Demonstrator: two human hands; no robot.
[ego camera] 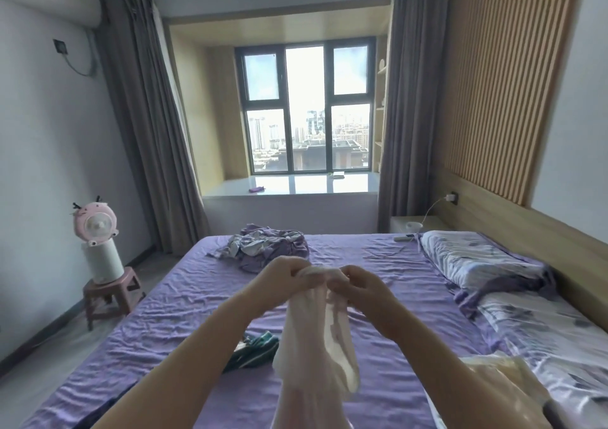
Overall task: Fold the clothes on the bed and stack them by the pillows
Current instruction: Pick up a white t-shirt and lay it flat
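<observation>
Two hands are holding one pale garment (312,323) up over the bed (158,330): the left hand (283,280) and the right hand (358,284) are both pinching its top edge, fingers curled around bunched cloth, knuckles almost touching. The cloth is hanging straight down from the fingers, so its long axis is running vertically, toward the person's body and away from the window (307,109). Neither hand is plainly nearer the fabric; each is gripping one side of the same edge. The pillows (477,261) are lying along the right side, closer to the right hand, so the finished fold will probably be travelling that way. A heap of unfolded purple and white clothes (269,244) is sitting at the far end of the mattress, well apart from the hands, and a dark green striped garment (253,349) is lying on the sheet just below the left forearm. No basket or other container is showing.
</observation>
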